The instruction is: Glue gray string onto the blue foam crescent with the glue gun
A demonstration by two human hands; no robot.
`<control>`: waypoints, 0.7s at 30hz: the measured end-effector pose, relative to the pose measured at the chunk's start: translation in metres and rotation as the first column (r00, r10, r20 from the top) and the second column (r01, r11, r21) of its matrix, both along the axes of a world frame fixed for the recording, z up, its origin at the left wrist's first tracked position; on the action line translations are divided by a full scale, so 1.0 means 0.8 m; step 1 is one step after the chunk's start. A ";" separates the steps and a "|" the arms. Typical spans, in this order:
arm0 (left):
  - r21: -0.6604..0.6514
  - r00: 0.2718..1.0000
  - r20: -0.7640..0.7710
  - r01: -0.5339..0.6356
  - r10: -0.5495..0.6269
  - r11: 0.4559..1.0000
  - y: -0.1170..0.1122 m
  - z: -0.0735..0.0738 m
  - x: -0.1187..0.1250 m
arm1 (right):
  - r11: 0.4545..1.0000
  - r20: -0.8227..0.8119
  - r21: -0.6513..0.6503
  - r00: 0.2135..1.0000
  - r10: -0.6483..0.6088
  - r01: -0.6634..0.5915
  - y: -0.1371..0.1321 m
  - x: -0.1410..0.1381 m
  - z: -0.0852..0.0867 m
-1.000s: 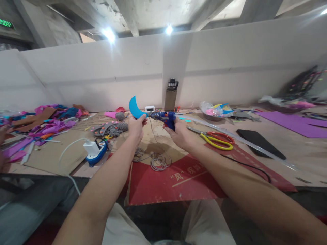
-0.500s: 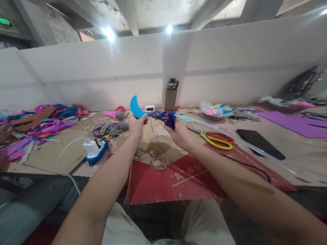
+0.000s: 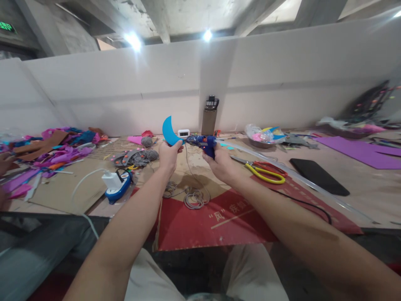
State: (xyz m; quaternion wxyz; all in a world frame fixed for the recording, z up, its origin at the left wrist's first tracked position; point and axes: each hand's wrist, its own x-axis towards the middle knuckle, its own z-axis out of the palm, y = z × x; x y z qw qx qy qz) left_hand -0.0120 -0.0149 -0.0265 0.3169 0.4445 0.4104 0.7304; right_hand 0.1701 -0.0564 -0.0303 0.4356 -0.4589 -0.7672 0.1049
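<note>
Between the thumb and fingers of my left hand [image 3: 169, 158] is a blue crescent-shaped cutout [image 3: 170, 132], its upper tip pointing up. My right hand [image 3: 219, 161] is wrapped round the handle of a blue glue gun [image 3: 206, 144]. The gun's nozzle points left and sits close to the lower end of the crescent; whether they touch I cannot tell. A long clear glue stick [image 3: 282, 169] runs out of the gun's back toward the lower right. Thin grey cord [image 3: 194, 198] lies coiled on the red cardboard [image 3: 200, 232] below my hands, with one strand rising toward the nozzle.
Scissors [image 3: 266, 173] and a black phone [image 3: 319, 177] lie to the right. A bottle [image 3: 209, 117] stands by the wall. On the left are a power strip [image 3: 118, 189] with a white plug, colourful scraps [image 3: 62, 150], and another person's hand [image 3: 6, 163] at the edge.
The blue crescent and my left hand have shifted slightly right and the crescent has tilted a little. The glue gun in my right hand has moved very slightly right.
</note>
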 end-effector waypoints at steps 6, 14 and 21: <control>0.025 0.999 0.042 0.019 -0.020 1.000 -0.002 0.004 -0.001 | 0.999 -0.005 0.003 0.999 0.036 -0.036 -0.003 -0.001 0.000; 0.040 0.998 0.058 0.030 -0.032 0.999 -0.002 0.005 -0.002 | 0.999 -0.009 0.016 0.999 0.035 -0.035 -0.001 -0.001 -0.003; 0.022 1.000 -0.005 0.029 -0.029 0.999 -0.002 0.002 0.000 | 1.000 0.005 0.016 1.000 -0.024 0.024 0.000 -0.001 0.001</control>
